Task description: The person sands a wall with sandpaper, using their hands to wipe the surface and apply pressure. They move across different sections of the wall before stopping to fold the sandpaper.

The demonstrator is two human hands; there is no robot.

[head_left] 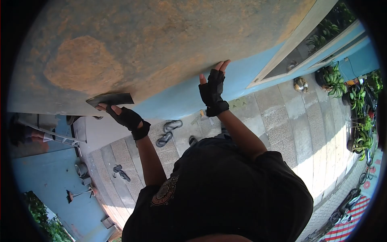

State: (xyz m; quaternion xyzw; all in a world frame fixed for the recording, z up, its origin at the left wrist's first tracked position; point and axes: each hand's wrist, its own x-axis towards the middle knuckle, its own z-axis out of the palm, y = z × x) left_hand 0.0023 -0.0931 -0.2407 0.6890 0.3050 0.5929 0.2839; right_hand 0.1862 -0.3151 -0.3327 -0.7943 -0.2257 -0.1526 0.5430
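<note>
The sheet (pixel 115 98), dark and flat, is between nine and ten o'clock from the middle of the view, at the lower edge of the wall (pixel 161 36). The fingers of the left hand (pixel 123 117) go partly out of sight at its underside, so their full grip is hidden; the hand is partly closed and has hold of the sheet. Whether the whole face of the sheet touches the wall is hard to tell.

Its long axis runs nearly from nine to three o'clock. The narrow, pointed end faces nine, the broad, squared end three, and a thin pale line follows part of the upper edge.

The right hand (pixel 212 89), at one o'clock, is open and holds no tool, its fingertips at the wall where the brownish patchy area meets the blue. Some of its fingers are hidden. Both hands wear black fingerless gloves.

The shirt (pixel 229 189) covers most of the body at six o'clock. At eight, sandals (pixel 164 139) lie on the floor (pixel 278 117). At nine, the ladder (pixel 66 138) stands among shapes too dark to make out.
</note>
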